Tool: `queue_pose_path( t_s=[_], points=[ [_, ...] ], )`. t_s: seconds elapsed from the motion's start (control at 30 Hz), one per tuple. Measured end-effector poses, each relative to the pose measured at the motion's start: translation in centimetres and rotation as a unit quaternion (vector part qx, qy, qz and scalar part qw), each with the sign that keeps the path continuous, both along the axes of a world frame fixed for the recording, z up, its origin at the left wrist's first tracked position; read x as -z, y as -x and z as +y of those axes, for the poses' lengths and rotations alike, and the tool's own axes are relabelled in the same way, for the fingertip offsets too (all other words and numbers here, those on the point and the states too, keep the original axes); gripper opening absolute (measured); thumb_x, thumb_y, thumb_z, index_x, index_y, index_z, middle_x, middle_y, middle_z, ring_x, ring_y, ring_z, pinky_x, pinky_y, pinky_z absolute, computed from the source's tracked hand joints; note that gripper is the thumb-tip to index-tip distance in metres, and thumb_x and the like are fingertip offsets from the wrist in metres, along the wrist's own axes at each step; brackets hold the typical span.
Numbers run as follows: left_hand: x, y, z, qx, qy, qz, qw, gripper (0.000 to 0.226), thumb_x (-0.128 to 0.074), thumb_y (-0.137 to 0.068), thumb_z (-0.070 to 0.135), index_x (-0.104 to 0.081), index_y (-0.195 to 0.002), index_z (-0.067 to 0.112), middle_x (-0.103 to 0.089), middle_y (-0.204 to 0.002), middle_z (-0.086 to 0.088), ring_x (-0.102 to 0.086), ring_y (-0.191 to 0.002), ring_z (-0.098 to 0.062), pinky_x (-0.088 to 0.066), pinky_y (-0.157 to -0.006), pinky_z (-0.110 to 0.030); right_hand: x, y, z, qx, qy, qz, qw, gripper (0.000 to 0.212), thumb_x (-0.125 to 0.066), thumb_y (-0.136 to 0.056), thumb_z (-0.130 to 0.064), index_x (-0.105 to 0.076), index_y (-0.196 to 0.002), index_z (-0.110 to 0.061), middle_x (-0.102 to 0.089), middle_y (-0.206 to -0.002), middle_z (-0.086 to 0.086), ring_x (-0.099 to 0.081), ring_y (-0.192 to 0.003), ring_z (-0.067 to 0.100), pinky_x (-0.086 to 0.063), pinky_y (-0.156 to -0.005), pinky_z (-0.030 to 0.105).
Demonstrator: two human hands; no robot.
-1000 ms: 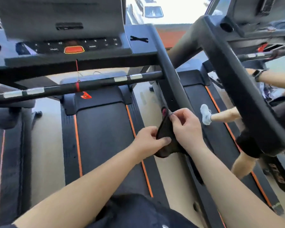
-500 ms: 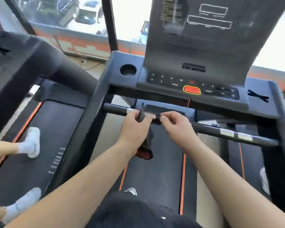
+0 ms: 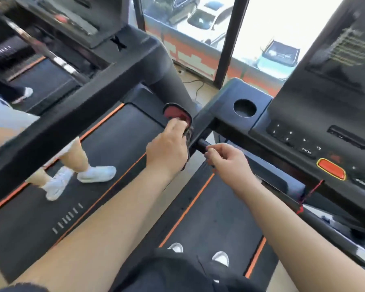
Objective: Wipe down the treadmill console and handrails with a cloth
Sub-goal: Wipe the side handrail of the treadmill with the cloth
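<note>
My left hand [image 3: 169, 148] grips a black cloth with a red inner side [image 3: 177, 114] and presses it against the left handrail [image 3: 199, 125] of my treadmill, where the rail meets the console. My right hand [image 3: 226, 160] curls its fingers around the left end of the black front crossbar [image 3: 203, 143], just beside the cloth. The console [image 3: 299, 131] lies to the right, with a round cup holder [image 3: 244, 107], a keypad, a red stop button [image 3: 331, 169] and a dark screen [image 3: 335, 60] above.
A red safety cord [image 3: 312, 190] hangs under the stop button. The neighbouring treadmill's thick handrail [image 3: 72, 114] crosses diagonally at left, and a person in white shoes [image 3: 95, 173] walks on its belt. My own shoes [image 3: 219, 258] stand on the belt below. Windows are ahead.
Both hands have slid left along the crossbar from its middle to its left end. The cloth now sits on the left handrail, and my view has swung left.
</note>
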State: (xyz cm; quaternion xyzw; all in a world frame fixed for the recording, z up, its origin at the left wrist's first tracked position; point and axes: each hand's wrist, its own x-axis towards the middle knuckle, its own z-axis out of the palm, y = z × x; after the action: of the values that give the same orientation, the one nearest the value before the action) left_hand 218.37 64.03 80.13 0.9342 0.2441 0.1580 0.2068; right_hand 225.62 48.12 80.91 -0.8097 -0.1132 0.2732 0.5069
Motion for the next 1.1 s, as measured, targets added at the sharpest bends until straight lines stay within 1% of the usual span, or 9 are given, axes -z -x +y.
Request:
queue_pose_path(
  t_s=[0.07,0.13,0.23,0.4,0.47,0.57,0.73,0.9,1.1],
  points=[
    [2.8,0.9,1.3,0.018,-0.011,0.194,0.981,0.055,-0.041,-0.101,0.016,-0.033,-0.152,0.034,-0.038,-0.155,0.005,-0.06,-0.114,-0.036,-0.049,-0.085,-0.045,0.1,0.8,1.1,-0.017,0.004,0.009,1.0,0.015,-0.057,-0.098,-0.027,-0.072,-0.103,-0.028,-0.076,-0.098,-0.001,-0.073,-0.092,0.012,-0.061,-0.089,0.046],
    [4.3,2.4,1.7,0.011,-0.047,0.263,0.964,0.06,-0.037,-0.101,0.018,-0.023,-0.159,0.029,-0.041,-0.154,0.0,-0.057,-0.118,-0.035,-0.048,-0.087,-0.043,0.6,1.7,1.9,-0.034,0.005,0.014,0.999,0.015,-0.058,-0.098,-0.027,-0.073,-0.1,-0.028,-0.077,-0.096,-0.001,-0.073,-0.094,0.016,-0.06,-0.09,0.047],
    [4.2,5.4,1.4,0.002,-0.136,0.298,0.945,0.04,-0.04,-0.099,0.027,-0.049,-0.137,0.018,-0.057,-0.129,-0.005,-0.05,-0.118,-0.03,-0.04,-0.077,-0.038,1.5,2.7,2.4,-0.055,0.019,0.023,0.998,0.015,-0.058,-0.096,-0.03,-0.073,-0.098,-0.03,-0.077,-0.094,-0.003,-0.073,-0.095,0.02,-0.059,-0.091,0.05],
    [5.7,7.1,3.2,0.067,-0.167,0.202,0.963,0.026,-0.05,-0.09,0.038,-0.063,-0.095,0.016,-0.064,-0.097,-0.009,-0.054,-0.095,-0.034,-0.041,-0.077,-0.042,2.4,3.9,2.6,-0.047,0.029,0.035,0.998,0.016,-0.058,-0.095,-0.032,-0.073,-0.097,-0.029,-0.077,-0.094,-0.004,-0.073,-0.095,0.018,-0.059,-0.09,0.052],
    [6.6,4.5,4.0,0.092,-0.105,0.181,0.974,0.042,-0.035,-0.097,0.037,-0.06,-0.121,0.012,-0.064,-0.122,-0.015,-0.055,-0.112,-0.036,-0.043,-0.098,-0.046,2.5,4.3,2.2,-0.039,0.025,0.041,0.998,0.017,-0.058,-0.094,-0.033,-0.073,-0.094,-0.027,-0.077,-0.094,-0.003,-0.073,-0.096,0.021,-0.058,-0.09,0.054],
    [7.5,-0.2,3.3,0.084,-0.014,0.234,0.968,0.059,-0.03,-0.106,0.03,-0.019,-0.156,0.002,-0.026,-0.163,-0.022,-0.035,-0.146,-0.035,-0.029,-0.119,-0.043,2.5,4.8,1.4,-0.019,0.029,0.032,0.999,0.016,-0.058,-0.095,-0.029,-0.074,-0.093,-0.026,-0.077,-0.092,-0.003,-0.073,-0.095,0.019,-0.057,-0.092,0.052],
    [7.9,-0.4,2.2,0.084,-0.089,0.25,0.961,0.088,-0.037,-0.104,0.054,0.014,-0.159,0.009,-0.028,-0.156,-0.026,-0.039,-0.137,-0.039,-0.031,-0.116,-0.046,2.6,5.5,0.9,0.002,0.024,0.028,0.999,0.017,-0.057,-0.096,-0.03,-0.073,-0.095,-0.027,-0.077,-0.094,-0.005,-0.072,-0.096,0.019,-0.058,-0.092,0.05],
    [8.7,5.9,1.9,0.07,-0.139,0.242,0.958,0.069,-0.026,-0.107,0.05,0.011,-0.16,0.024,-0.042,-0.142,-0.019,-0.049,-0.123,-0.035,-0.029,-0.115,-0.049,3.2,8.1,2.0,-0.018,0.029,0.048,0.998,0.018,-0.057,-0.098,-0.03,-0.073,-0.093,-0.025,-0.077,-0.094,0.0,-0.072,-0.095,0.021,-0.06,-0.09,0.048],
    [10.8,17.4,0.3,-0.022,-0.16,0.259,0.952,0.071,-0.028,-0.107,0.047,0.014,-0.158,0.023,-0.027,-0.154,-0.016,-0.039,-0.134,-0.034,-0.018,-0.123,-0.056,4.7,13.5,3.4,-0.093,0.022,0.089,0.991,0.018,-0.058,-0.099,-0.03,-0.074,-0.092,-0.023,-0.077,-0.096,0.005,-0.072,-0.097,0.028,-0.06,-0.087,0.047]
  ],
)
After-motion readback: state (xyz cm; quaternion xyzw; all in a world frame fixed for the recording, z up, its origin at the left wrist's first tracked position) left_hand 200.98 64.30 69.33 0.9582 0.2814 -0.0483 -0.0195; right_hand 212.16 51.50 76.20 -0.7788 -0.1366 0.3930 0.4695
